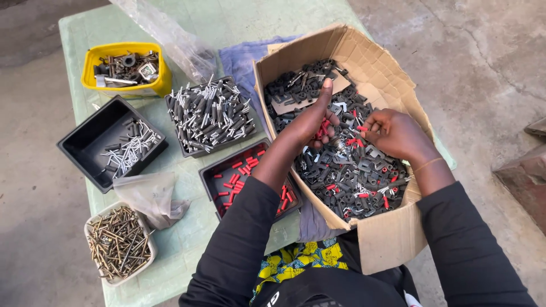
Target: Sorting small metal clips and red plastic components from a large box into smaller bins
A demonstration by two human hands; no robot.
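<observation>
Sorting in cardboard box [392, 74] on green table [227, 17], left hand [314, 122] cupping red pieces [324, 128], right hand [395, 133] grip pinching, concrete floor [483, 57].

Box [392, 79]: brown cardboard, filled with black and grey parts [352, 170] mixed with red pieces. Tub [91, 62]: yellow. Trays [85, 136]: black; one holds red sleeves [236, 176], one grey-and-silver pins [210, 113]. Bowl [94, 227]: white, with brassy screws [119, 244]. Table [193, 239]: pale green. Cloth [242, 57]: lavender-blue. Sleeves [239, 250]: black. Fabric [301, 258]: yellow, blue and green print.
</observation>
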